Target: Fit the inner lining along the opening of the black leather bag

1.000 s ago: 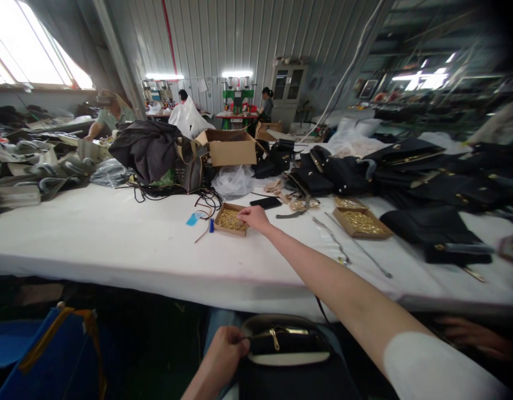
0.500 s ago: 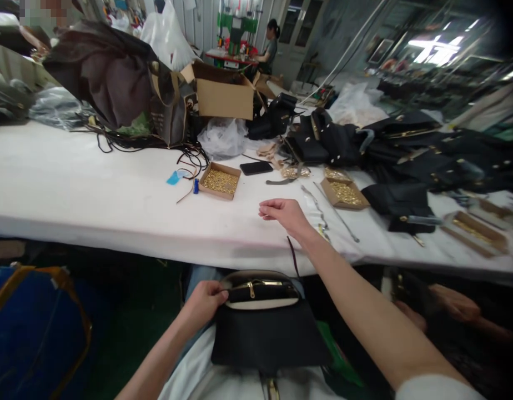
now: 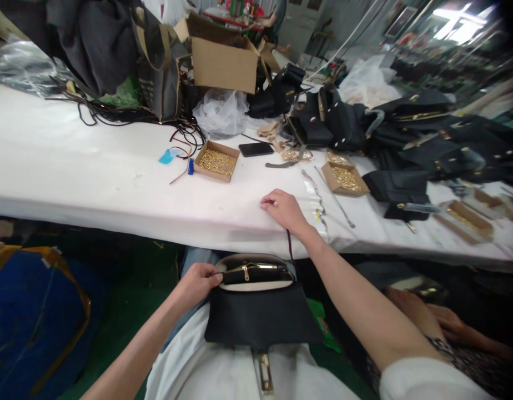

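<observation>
A black handbag [image 3: 260, 316] lies in my lap, its flap folded down towards me and its mouth showing a gold zipper [image 3: 246, 272]. My left hand [image 3: 202, 280] is closed on the bag's left edge, thumb and fingers pinching it. Just above the white table, my right hand [image 3: 282, 209] has its fingers curled together; anything between them is too small to make out. A thin dark strap [image 3: 289, 244] runs from beneath my right wrist down to the bag's right side. A metal clasp [image 3: 265, 373] hangs at the flap's lower end.
On the white table [image 3: 94, 161] are an open box of small gold studs [image 3: 217, 162], a second stud box [image 3: 345, 180], a phone [image 3: 255, 149] and a metal rod [image 3: 335, 199]. Black bags pile up at right. A co-worker's hands [image 3: 448, 322] show lower right.
The view has tipped downward, so the table and bag sit higher in it. My right hand's fingers are more curled, and it stays over the table. My left hand keeps its hold on the bag.
</observation>
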Demonstrator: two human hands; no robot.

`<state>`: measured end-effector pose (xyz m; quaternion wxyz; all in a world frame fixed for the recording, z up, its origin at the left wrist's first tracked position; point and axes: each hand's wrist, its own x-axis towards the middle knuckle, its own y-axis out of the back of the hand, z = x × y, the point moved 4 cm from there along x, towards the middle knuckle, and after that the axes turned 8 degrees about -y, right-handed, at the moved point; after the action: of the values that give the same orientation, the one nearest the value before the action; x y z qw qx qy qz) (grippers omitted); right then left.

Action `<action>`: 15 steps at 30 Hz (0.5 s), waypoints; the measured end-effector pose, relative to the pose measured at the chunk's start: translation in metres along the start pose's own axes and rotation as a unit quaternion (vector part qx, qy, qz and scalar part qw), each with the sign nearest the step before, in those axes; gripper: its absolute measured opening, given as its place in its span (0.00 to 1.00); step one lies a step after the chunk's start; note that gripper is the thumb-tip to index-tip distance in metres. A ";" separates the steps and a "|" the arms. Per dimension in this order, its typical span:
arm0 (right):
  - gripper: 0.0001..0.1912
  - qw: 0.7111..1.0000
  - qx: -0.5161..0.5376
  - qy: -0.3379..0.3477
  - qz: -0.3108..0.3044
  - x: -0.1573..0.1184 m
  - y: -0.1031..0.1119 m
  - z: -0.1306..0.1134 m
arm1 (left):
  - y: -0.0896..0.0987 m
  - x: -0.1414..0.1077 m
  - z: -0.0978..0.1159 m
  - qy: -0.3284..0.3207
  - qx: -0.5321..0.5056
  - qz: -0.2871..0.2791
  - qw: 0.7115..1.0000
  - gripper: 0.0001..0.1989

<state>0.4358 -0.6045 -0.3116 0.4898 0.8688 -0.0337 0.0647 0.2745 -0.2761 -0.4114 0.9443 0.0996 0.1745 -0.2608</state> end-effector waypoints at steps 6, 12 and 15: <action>0.05 0.992 0.049 -0.079 -0.081 0.014 -0.003 0.016 | 0.001 -0.006 0.004 -0.012 -0.010 -0.009 1.000 0.22; 0.04 0.987 0.013 -0.056 -0.149 0.033 -0.006 0.020 | 0.001 -0.006 0.002 -0.022 -0.008 -0.028 0.999 0.23; 0.03 0.985 -0.047 -0.045 -0.158 0.036 -0.007 0.017 | 0.000 -0.008 0.001 -0.020 -0.023 -0.033 0.999 0.23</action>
<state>0.4735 -0.6153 -0.3209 0.5321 0.8413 0.0791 -0.0542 0.2688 -0.2726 -0.4076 0.9405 0.0665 0.1649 -0.2895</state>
